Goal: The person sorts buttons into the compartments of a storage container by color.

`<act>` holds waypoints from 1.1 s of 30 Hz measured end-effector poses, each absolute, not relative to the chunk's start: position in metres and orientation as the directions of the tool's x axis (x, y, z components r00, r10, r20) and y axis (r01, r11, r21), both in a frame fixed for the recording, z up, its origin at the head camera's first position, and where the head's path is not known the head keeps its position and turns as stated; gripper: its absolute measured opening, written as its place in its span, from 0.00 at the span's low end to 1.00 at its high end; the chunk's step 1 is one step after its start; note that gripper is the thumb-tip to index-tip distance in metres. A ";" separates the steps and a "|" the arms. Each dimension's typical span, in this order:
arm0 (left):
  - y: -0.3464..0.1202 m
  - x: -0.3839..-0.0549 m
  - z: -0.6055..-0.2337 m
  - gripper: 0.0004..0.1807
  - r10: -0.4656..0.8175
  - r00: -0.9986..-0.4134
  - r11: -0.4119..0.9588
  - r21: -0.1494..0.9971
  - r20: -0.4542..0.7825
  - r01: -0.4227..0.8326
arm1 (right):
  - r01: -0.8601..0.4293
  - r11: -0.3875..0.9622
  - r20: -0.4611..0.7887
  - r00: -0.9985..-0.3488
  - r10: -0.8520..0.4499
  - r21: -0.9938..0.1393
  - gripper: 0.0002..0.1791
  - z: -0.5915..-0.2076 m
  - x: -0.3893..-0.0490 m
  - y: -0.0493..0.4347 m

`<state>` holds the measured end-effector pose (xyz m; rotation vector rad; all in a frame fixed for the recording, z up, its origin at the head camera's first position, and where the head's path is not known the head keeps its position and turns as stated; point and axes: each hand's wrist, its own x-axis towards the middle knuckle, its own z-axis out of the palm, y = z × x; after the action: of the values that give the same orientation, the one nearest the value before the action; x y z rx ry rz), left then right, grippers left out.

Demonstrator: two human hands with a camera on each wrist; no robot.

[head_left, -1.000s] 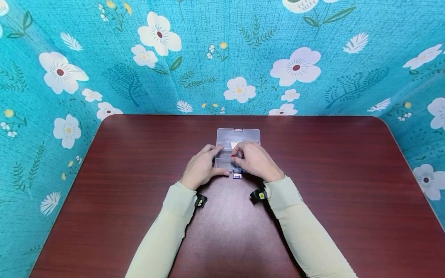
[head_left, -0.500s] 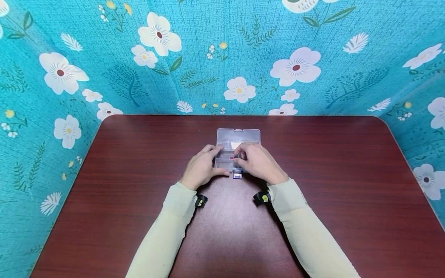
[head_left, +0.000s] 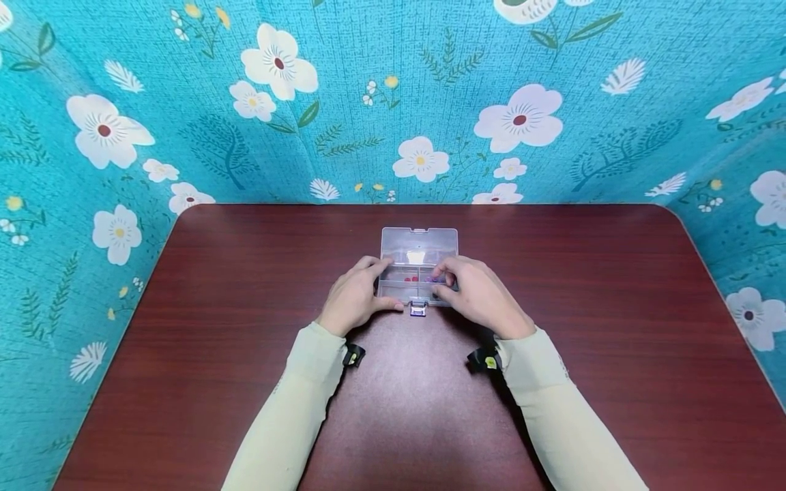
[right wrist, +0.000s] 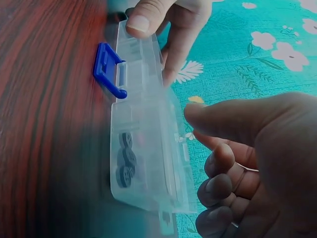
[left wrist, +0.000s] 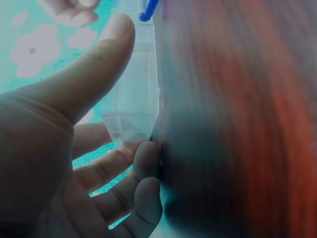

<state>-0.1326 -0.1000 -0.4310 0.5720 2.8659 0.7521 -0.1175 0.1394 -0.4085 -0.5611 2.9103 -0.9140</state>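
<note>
A clear plastic compartment box [head_left: 393,240] stands on the table with its lid raised toward the wall and its blue latch [head_left: 418,311] hanging down in front. My left hand [head_left: 355,294] holds the box's left end, thumb along the front and fingers round the side. Over the right-hand compartments is my right hand [head_left: 479,294], thumb and index finger apart, nothing visible between them. Small red pieces [head_left: 411,279] lie in the back left compartment. Purple pieces [head_left: 432,279] show behind the right fingertips. Through the front wall, the right wrist view shows several dark round buttons [right wrist: 129,158].
The dark red wooden table [head_left: 258,259] spreads around the box on all sides. Behind it hangs a turquoise flowered cloth [head_left: 368,102]. Black straps with a yellow-green spot [head_left: 490,362] sit at both wrists.
The right hand, earlier pinching a red piece over the back left compartment, has let go and moved right. Red pieces now show there. My left hand stays in place.
</note>
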 end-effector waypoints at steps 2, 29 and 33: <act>-0.100 -0.133 -0.431 0.50 0.388 -0.921 0.807 0.493 -0.026 0.326 | -0.329 0.760 0.075 -0.934 -0.350 -0.560 0.07 -0.408 -0.115 0.142; -0.099 -0.132 -0.431 0.50 0.383 -0.923 0.806 0.500 -0.030 0.318 | -0.300 0.809 0.075 -0.949 -0.305 -0.505 0.08 -0.420 -0.090 0.190; -0.100 -0.132 -0.432 0.50 0.384 -0.923 0.808 0.494 -0.028 0.321 | -0.308 0.809 0.076 -0.947 -0.313 -0.500 0.07 -0.421 -0.088 0.197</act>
<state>-0.1322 -0.0997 -0.4318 0.5620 2.8655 0.7497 -0.0880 0.1971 -0.4213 -0.5114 2.9789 -0.8206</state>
